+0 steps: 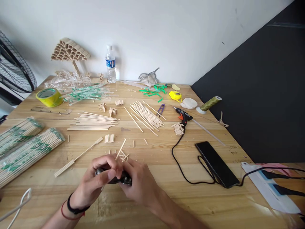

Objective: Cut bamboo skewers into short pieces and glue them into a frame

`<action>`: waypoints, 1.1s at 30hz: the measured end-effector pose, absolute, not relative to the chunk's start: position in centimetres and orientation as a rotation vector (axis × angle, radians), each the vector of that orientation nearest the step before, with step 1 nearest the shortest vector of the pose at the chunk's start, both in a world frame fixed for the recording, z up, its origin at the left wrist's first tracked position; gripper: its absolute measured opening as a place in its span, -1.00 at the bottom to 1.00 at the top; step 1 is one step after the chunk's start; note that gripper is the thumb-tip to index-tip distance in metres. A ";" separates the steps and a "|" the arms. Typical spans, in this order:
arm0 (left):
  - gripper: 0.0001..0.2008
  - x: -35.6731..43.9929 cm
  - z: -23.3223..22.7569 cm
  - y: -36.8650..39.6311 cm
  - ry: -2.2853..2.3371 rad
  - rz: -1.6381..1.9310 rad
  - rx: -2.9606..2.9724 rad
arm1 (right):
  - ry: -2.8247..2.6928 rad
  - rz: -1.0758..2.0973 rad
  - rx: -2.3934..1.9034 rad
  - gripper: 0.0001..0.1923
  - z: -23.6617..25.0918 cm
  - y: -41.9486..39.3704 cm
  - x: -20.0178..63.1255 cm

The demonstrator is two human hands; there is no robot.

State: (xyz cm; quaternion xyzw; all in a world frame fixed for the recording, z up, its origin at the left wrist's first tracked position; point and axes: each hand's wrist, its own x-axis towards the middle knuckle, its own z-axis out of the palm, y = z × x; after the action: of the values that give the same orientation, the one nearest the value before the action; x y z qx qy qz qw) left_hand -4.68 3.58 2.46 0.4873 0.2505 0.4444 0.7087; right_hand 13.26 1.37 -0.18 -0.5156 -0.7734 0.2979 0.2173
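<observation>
My left hand (95, 178) is closed, with a thin wooden stick (121, 149) standing up at a slant from its fingertips. Under those fingers lies a dark hand tool (126, 178), its kind largely hidden by both hands. Around the tool's right end, my right hand (140, 179) is closed. Several short cut stick pieces (124, 156) lie just beyond the hands. A small block of short sticks (109, 138) sits a little farther off. To the left rests a long stick with thicker bundled ends (78, 157).
Loose sticks are spread in two groups, left (92, 121) and right (147, 116). A glue gun (183, 115) trails its cord near a black phone (216, 163). Packed sticks (30, 156), yellow tape (49, 97), a water bottle (111, 65) and purple snips (161, 109) surround the work area.
</observation>
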 end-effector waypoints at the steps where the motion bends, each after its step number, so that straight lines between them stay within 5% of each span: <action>1: -0.80 -4.8 2.4 3.6 0.594 1.004 1.138 | -2.148 0.807 -1.454 -0.85 -0.1 1.4 13.3; 5: -0.96 -4.5 2.6 3.3 0.840 1.155 1.487 | -2.169 0.763 -1.540 -0.84 -0.2 1.4 13.3; 33: -0.79 -4.0 2.0 3.7 1.138 1.303 2.072 | -2.214 0.776 -1.655 -0.92 -0.5 2.0 13.0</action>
State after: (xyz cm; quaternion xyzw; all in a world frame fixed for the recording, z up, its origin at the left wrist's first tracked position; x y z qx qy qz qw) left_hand -4.02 3.72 1.96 0.7489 0.4114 0.4709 0.2195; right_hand 13.04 2.04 -0.45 -0.5712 -0.7641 0.2678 0.1347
